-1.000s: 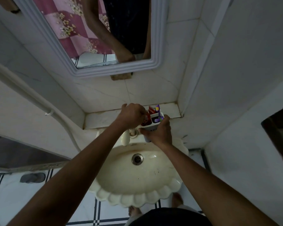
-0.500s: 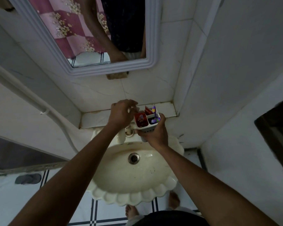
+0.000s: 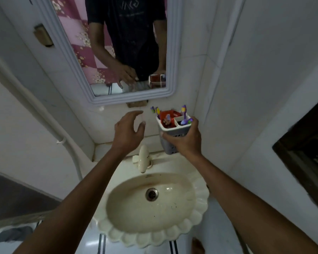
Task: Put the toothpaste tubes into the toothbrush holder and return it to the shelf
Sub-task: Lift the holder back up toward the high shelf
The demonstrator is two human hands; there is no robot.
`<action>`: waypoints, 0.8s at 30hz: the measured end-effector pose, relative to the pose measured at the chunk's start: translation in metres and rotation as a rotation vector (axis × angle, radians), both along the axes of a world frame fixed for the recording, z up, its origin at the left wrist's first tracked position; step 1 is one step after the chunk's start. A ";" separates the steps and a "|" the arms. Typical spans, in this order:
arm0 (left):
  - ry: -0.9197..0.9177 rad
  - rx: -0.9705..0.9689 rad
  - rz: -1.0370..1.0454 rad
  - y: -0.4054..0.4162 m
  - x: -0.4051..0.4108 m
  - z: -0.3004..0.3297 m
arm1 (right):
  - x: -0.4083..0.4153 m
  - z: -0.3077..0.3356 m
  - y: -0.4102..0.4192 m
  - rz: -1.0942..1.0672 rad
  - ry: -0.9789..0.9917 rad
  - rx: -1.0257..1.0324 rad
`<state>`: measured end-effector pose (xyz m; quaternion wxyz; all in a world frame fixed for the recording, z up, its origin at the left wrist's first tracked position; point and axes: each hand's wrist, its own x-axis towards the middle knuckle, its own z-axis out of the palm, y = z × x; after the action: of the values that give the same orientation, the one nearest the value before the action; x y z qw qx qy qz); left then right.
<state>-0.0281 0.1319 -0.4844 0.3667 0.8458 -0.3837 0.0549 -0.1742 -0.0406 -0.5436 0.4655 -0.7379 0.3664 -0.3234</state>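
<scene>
Sink (image 3: 117, 233): lower centre, nearest.
Right hand (image 3: 186, 139): wrapped round holder's lower wall.
Left hand (image 3: 128, 131): spread, empty, centre frame.
Holder (image 3: 170, 130): centre right, raised above shelf (image 3: 103, 149); light, stiff plastic, likely top-heavy, so keep upright.
Tubes (image 3: 167, 117): red, inside holder.

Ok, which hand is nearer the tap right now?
Left. The left hand hovers open just above and left of the tap. The right hand is up and to the tap's right, gripping the toothbrush holder.
</scene>
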 end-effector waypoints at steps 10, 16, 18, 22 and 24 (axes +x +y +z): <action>-0.259 -0.306 -0.124 -0.011 0.002 0.168 | -0.011 0.212 -0.015 -0.104 -0.371 -0.269; -0.460 -0.396 -0.107 -0.020 -0.014 0.282 | -0.033 0.349 -0.019 -0.057 -0.465 -0.420; -0.474 -0.405 -0.123 -0.024 -0.022 0.320 | -0.042 0.391 -0.019 -0.042 -0.492 -0.448; -0.664 -0.451 -0.086 -0.037 -0.037 0.394 | -0.060 0.470 -0.027 -0.046 -0.576 -0.507; -0.740 -0.498 -0.061 -0.042 -0.042 0.426 | -0.069 0.506 -0.027 -0.055 -0.609 -0.535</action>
<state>-0.0700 0.0898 -0.0579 0.3986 0.6435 -0.4890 0.4334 -0.2433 -0.0678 -0.0379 0.3353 -0.6934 0.1343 -0.6235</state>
